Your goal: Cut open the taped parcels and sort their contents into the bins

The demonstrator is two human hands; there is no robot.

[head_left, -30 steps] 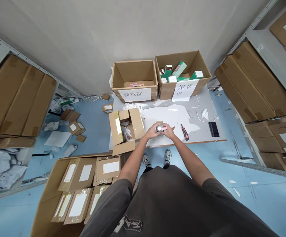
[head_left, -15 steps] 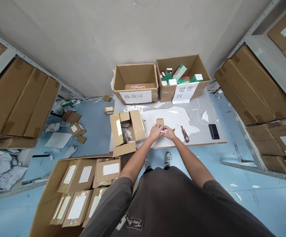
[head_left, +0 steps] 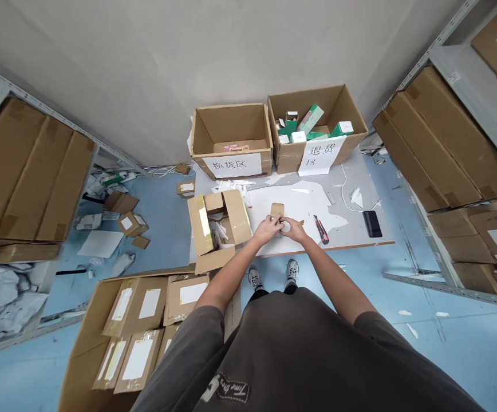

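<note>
A small brown cardboard box point(head_left: 277, 209) sits near the front of the table, its flap standing up at the far side. My left hand point(head_left: 269, 229) is closed over its near part, fingers bent and covering most of it. Close to the left fingertips, my right hand point(head_left: 295, 230) curls thumb and forefinger round a pale patch. Whether that patch is an object or the white surface beneath cannot be made out. To the right of my right hand lies a red and black box cutter point(head_left: 321, 230).
An opened carton point(head_left: 239, 214) with paper scraps stands left of my hands. Behind are two labelled cartons, one holding a few pink packets point(head_left: 236, 147), the other green-and-white boxes point(head_left: 311, 119). A phone point(head_left: 372, 224) lies at the right. A large carton point(head_left: 77, 349) holds several parcels.
The pink item that showed between my hands is no longer visible. My right fingers have shifted into a curved shape, and the camera view has moved slightly.
</note>
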